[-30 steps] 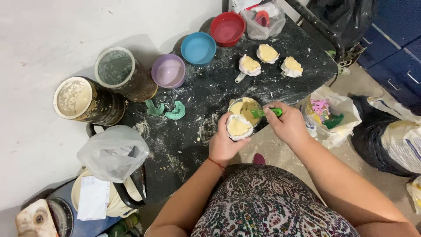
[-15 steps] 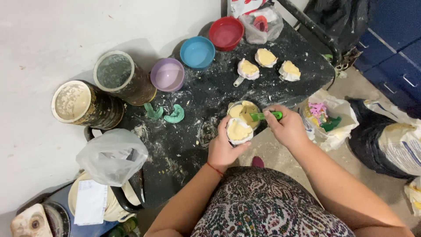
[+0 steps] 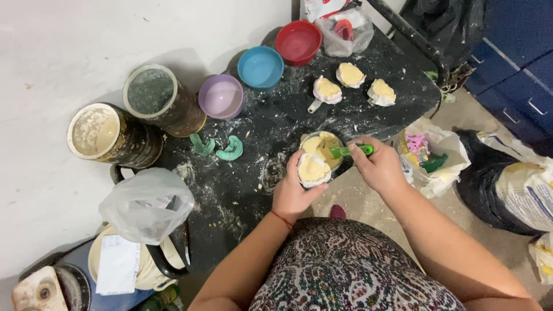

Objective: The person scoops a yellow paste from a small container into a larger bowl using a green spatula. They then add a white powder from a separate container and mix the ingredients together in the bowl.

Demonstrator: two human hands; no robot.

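Here, filled mould (image 3: 314,169) sits in left hand (image 3: 292,193) grip.

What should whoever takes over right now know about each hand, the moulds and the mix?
Left hand: holds a small white mould filled with yellow mix at the black table's front edge.
Right hand: grip on a green-handled tool, its tip in the mixing cup.
Done: three filled moulds sit at the back.
Left: two green moulds lie empty.
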